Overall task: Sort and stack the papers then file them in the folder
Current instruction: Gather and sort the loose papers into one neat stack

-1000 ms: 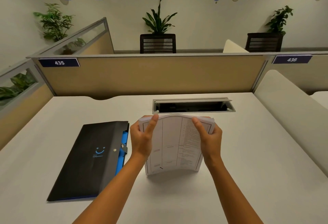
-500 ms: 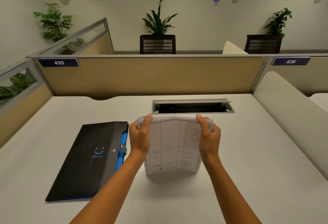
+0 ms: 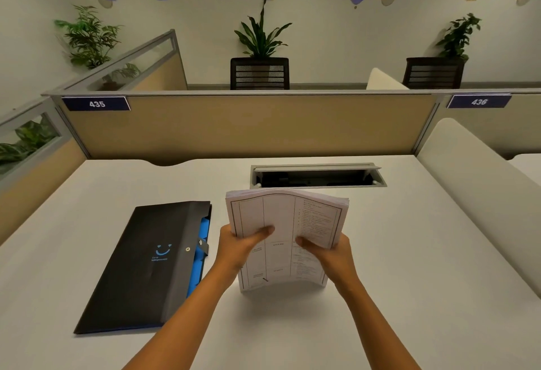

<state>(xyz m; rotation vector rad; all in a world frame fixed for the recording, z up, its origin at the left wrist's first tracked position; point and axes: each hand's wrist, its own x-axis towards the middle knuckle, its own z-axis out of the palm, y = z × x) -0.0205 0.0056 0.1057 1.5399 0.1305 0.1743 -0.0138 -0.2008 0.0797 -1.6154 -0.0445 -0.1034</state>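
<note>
Both hands have slid down the stack of papers (image 3: 288, 235): the left hand (image 3: 238, 248) and right hand (image 3: 332, 252) gripped its top corners before and now hold its sides near the middle, thumbs across the front page. The freed top edge seems to bow back more.

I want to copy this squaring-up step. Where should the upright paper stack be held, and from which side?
Hold the paper stack by its two long side edges about mid-height, one hand from each side, as the left hand and right hand do now, thumbs on the printed face. It stands on its bottom edge on the desk and bows, so side grips likely steady it.
</note>
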